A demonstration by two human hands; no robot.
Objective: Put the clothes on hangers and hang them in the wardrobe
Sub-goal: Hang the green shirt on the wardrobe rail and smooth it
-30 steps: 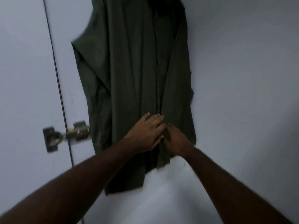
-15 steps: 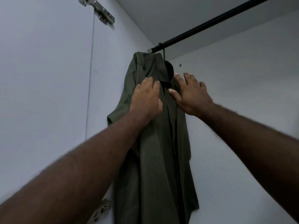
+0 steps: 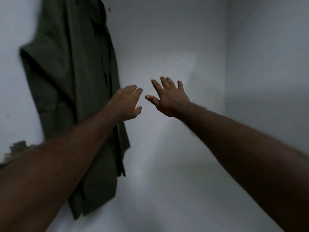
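A dark green shirt [image 3: 73,84] hangs at the left inside the white wardrobe, its top and hanger cut off by the frame's upper edge. My left hand [image 3: 127,102] is stretched out just right of the shirt's front edge, fingers straight, holding nothing; whether it brushes the cloth I cannot tell. My right hand [image 3: 168,97] hovers beside it in front of the back wall, fingers spread and empty.
The wardrobe's white back wall [image 3: 175,47] and right side wall [image 3: 267,64] enclose the space. A metal door hinge [image 3: 16,148] shows at the lower left behind my left forearm. The wardrobe floor [image 3: 167,206] lies below.
Both hands have come off the shirt's collar and moved down and right, away from it. The view has dropped, so the rail and hanger are out of sight.
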